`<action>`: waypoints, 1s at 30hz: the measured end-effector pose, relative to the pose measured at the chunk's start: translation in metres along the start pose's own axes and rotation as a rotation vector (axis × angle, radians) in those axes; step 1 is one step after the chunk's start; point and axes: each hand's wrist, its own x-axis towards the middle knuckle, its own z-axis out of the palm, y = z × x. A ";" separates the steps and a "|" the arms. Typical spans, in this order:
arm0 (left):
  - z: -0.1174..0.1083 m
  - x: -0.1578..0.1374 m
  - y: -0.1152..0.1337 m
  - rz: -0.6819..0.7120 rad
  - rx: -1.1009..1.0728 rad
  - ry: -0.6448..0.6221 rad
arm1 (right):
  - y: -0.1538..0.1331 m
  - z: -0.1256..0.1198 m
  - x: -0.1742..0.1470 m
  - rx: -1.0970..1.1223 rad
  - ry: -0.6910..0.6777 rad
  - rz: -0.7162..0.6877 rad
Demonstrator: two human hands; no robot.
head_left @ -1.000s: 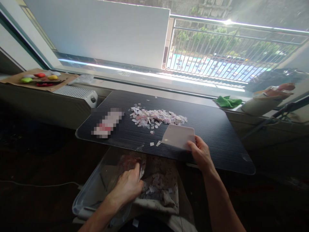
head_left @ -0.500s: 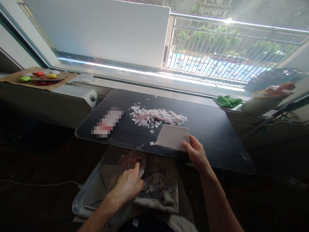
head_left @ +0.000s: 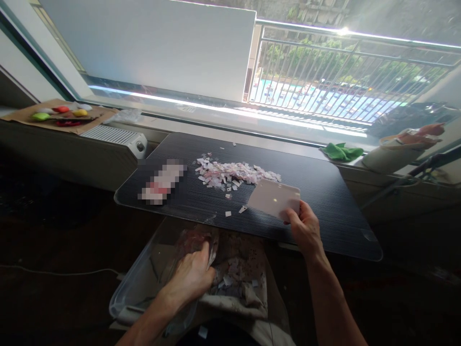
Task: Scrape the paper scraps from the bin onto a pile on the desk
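Sweeping seems the step, right hand (head_left: 307,229) gripping a scraper (head_left: 275,199), left hand (head_left: 194,273) pinching a clear bag (head_left: 191,239); paper scraps (head_left: 236,173) likely need drawing near next.

The table (head_left: 320,180) is dark, with fine lines on its top and rounded front corners. Near its middle lies a long heap of small pale scraps (head_left: 234,173), and a few loose scraps (head_left: 228,214) lie between it and the front edge. On the left part rests a pink and red object (head_left: 162,183), too blurred to recognise.
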 end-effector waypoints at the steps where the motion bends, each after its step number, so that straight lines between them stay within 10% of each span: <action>1: 0.000 0.000 0.000 -0.003 -0.004 -0.006 | 0.000 0.001 0.000 0.002 -0.006 -0.009; 30: -0.010 -0.006 -0.022 -0.039 -0.009 0.012 | -0.005 0.014 -0.001 -0.021 -0.305 -0.151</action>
